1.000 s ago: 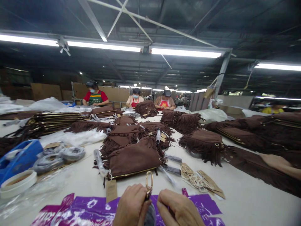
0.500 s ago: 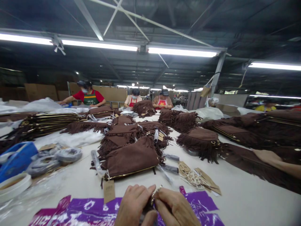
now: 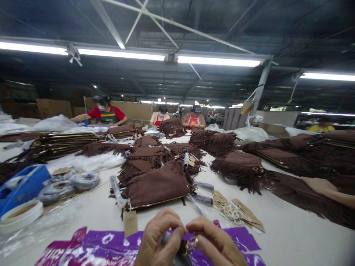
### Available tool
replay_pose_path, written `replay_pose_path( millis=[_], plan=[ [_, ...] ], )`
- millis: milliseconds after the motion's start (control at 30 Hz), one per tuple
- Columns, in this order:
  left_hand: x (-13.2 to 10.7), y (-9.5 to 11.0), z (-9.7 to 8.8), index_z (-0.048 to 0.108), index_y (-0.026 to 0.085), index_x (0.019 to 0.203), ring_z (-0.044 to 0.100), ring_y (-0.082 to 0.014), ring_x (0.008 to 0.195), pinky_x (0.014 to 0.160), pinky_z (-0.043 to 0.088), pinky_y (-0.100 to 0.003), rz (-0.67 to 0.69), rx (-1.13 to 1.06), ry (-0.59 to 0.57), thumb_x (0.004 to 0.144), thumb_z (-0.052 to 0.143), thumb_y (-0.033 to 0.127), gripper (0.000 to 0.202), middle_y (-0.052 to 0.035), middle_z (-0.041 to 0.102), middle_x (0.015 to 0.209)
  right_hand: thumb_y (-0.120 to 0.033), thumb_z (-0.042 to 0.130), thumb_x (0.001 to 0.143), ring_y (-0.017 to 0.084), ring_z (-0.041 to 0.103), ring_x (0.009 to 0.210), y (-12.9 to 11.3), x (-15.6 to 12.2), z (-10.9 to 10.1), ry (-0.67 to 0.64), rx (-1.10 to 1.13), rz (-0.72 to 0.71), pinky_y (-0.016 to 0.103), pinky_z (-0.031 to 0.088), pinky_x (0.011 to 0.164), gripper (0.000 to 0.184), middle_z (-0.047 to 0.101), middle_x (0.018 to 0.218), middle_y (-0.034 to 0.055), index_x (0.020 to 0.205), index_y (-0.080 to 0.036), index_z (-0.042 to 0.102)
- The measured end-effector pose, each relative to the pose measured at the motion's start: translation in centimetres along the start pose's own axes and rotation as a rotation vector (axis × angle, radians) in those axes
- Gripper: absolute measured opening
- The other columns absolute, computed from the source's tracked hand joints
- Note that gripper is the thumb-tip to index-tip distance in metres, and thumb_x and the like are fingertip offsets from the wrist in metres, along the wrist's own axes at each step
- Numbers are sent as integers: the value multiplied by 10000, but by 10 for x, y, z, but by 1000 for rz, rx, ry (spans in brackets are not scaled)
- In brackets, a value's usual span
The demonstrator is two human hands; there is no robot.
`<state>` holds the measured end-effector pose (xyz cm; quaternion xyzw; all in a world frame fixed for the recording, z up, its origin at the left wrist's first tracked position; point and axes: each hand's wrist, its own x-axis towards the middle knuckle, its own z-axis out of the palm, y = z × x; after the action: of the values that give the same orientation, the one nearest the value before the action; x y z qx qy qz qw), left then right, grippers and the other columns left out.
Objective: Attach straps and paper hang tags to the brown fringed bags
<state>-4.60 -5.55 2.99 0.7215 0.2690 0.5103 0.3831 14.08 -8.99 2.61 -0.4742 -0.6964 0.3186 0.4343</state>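
Note:
At the bottom edge my left hand (image 3: pixel 159 240) and my right hand (image 3: pixel 217 244) meet, fingers curled together around a small gold metal clasp (image 3: pixel 191 244) on a dark strap end. Both hands pinch it above a purple plastic bag (image 3: pixel 105 244) that lies flat on the white table (image 3: pixel 288 236). Just beyond the hands lies a brown suede fringed bag (image 3: pixel 158 186) with a gold edge and a paper tag (image 3: pixel 131 222).
Several brown fringed bags (image 3: pixel 238 164) cover the table's middle and right. A blue container (image 3: pixel 23 186) and a white round tub (image 3: pixel 20 214) sit at left, tags with string (image 3: pixel 233 210) at right. A co-worker's forearm (image 3: pixel 330 190) rests far right; three people work at the far end.
The gold clasp stood upright above my left hand a second ago. It now sits low between both hands, which have closed together over it.

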Motion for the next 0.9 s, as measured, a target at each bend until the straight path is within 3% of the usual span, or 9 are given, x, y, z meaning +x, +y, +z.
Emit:
replay_pose_path(
  millis=[100, 167, 300, 367, 467, 533, 667, 833, 900],
  plan=[
    [10, 19, -3, 645, 185, 734, 567, -149, 777, 731, 427, -230, 40, 50, -3, 897, 570, 251, 192, -27, 595, 810, -508, 495, 931, 203, 613, 920, -2, 8, 0, 119, 216, -3, 294, 471, 855, 340, 666, 993, 55, 905, -246, 710],
    [20, 30, -3, 631, 183, 711, 568, -146, 776, 721, 431, -226, 84, 68, 8, 887, 577, 227, 189, -23, 594, 807, -514, 596, 876, 208, 609, 918, -3, 14, 6, 65, 300, -90, 294, 471, 848, 310, 679, 959, 56, 843, -239, 735],
    [38, 36, -12, 617, 184, 713, 584, -157, 811, 752, 458, -242, 150, 129, -25, 899, 549, 221, 201, -32, 608, 833, -474, 711, 804, 129, 568, 616, -4, 24, 15, -116, 427, 8, 222, 452, 601, 291, 640, 648, 11, 752, -189, 729],
    [43, 21, -26, 646, 199, 882, 585, -199, 961, 866, 465, -301, 152, 279, -100, 890, 576, 259, 92, -60, 637, 984, -497, 733, 779, 95, 540, 531, -3, 27, 12, -110, 500, 108, 195, 422, 528, 324, 633, 610, -1, 774, -174, 706],
    [44, -23, -55, 563, 209, 1189, 465, -312, 1227, 1053, 357, -478, 54, 742, -199, 728, 751, 281, 503, -124, 562, 1288, -520, 777, 723, 45, 480, 418, 3, 32, -2, -59, 596, 203, 150, 345, 429, 400, 653, 618, -15, 892, -179, 656],
    [43, -56, -75, 555, 192, 1194, 438, -344, 1268, 1084, 297, -532, -68, 1030, -290, 704, 739, 195, 523, -142, 533, 1342, -507, 785, 721, 15, 421, 363, 8, 36, -13, -83, 618, 230, 128, 269, 377, 399, 652, 609, -21, 863, -175, 615],
    [49, -97, -101, 614, 171, 903, 628, -253, 961, 876, 454, -368, -192, 1166, -408, 832, 457, 40, 217, -101, 683, 1011, -504, 762, 738, -5, 353, 314, 10, 50, -25, -249, 584, 253, 130, 189, 322, 392, 660, 635, -9, 780, -172, 558],
    [75, -96, -115, 570, 205, 890, 645, -225, 833, 724, 435, -285, -211, 1097, -237, 934, 373, 160, 207, -62, 684, 848, -440, 689, 769, 18, 340, 326, 7, 79, -18, -326, 324, 282, 141, 200, 330, 288, 521, 517, -72, 772, -167, 598],
    [83, -92, -121, 552, 221, 914, 643, -204, 834, 709, 418, -260, -202, 1048, -164, 961, 345, 209, 213, -40, 677, 855, -376, 649, 770, 19, 350, 351, 10, 92, -10, -314, 223, 256, 153, 238, 341, 212, 627, 687, -16, 746, -173, 592]
  ],
)
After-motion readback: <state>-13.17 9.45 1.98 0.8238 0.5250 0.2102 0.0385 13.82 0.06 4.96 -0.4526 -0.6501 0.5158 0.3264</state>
